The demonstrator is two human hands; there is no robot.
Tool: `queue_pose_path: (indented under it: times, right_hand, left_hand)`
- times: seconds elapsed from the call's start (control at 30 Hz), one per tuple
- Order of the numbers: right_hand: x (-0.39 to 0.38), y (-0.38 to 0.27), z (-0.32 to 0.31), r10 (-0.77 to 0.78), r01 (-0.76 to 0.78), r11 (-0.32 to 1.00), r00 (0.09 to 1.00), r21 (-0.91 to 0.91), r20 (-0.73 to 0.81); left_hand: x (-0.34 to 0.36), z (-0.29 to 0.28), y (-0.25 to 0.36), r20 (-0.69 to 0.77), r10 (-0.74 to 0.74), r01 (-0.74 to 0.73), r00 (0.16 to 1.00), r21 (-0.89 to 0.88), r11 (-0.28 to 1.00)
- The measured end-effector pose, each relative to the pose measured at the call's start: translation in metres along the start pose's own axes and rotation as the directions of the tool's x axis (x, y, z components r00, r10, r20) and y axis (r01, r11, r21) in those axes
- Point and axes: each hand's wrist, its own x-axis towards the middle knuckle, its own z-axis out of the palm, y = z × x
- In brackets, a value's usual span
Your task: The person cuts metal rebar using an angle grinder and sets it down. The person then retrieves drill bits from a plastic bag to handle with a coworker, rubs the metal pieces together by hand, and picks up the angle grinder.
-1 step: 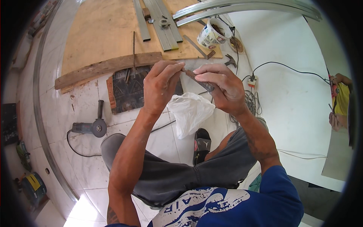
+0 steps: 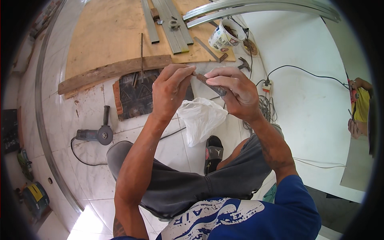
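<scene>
Both hands are raised in front of me over the tiled floor, with a short, narrow, rusty brown and dark piece (image 2: 214,87) slanting between them. My right hand (image 2: 242,94) is closed on its thicker dark end, fingertips along the upper side. The fingertips of my left hand (image 2: 170,90) pinch together at the thin far end of that piece; exactly how they grip it is hidden. I cannot make out what kind of tool or part it is. Below the hands, a crumpled white plastic bag (image 2: 202,120) lies near my sandalled foot.
An angle grinder (image 2: 100,135) with its cord rests at left. Ahead are a dark board (image 2: 136,96), a wooden plank (image 2: 116,74), metal tubes (image 2: 172,36), a try square (image 2: 210,50), a bucket (image 2: 220,38) and a hammer (image 2: 243,63). Another person's hand (image 2: 354,129) shows at far right.
</scene>
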Motion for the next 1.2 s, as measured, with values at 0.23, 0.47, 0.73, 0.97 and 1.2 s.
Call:
queue_pose_path:
  times: [0.23, 0.47, 0.73, 0.97, 1.2]
  right_hand:
    - [-0.002, 0.006, 0.004, 0.086, -0.085, 0.996, 0.996, 0.038, -0.021]
    - [-0.001, 0.006, 0.008, 0.549, -0.496, 0.794, 0.833, 0.351, -0.067]
    - [0.004, 0.022, 0.012, 0.69, -0.598, 0.664, 0.721, 0.448, -0.061]
    - [0.006, 0.036, 0.014, 0.769, -0.674, 0.574, 0.639, 0.465, -0.023]
    - [0.008, 0.034, 0.015, 0.796, -0.704, 0.526, 0.605, 0.477, 0.016]
  left_hand:
    - [-0.002, -0.001, 0.0, 0.075, -0.068, 0.068, 0.995, 0.009, 0.998]
    - [-0.007, 0.0, -0.001, 0.229, -0.162, 0.155, 0.96, 0.05, 0.987]
    - [-0.009, -0.003, -0.001, 0.375, -0.217, 0.219, 0.901, 0.038, 0.975]
    - [-0.007, -0.005, -0.005, 0.459, -0.277, 0.301, 0.844, 0.023, 0.953]
    - [-0.012, -0.008, -0.009, 0.461, -0.235, 0.271, 0.856, -0.012, 0.963]
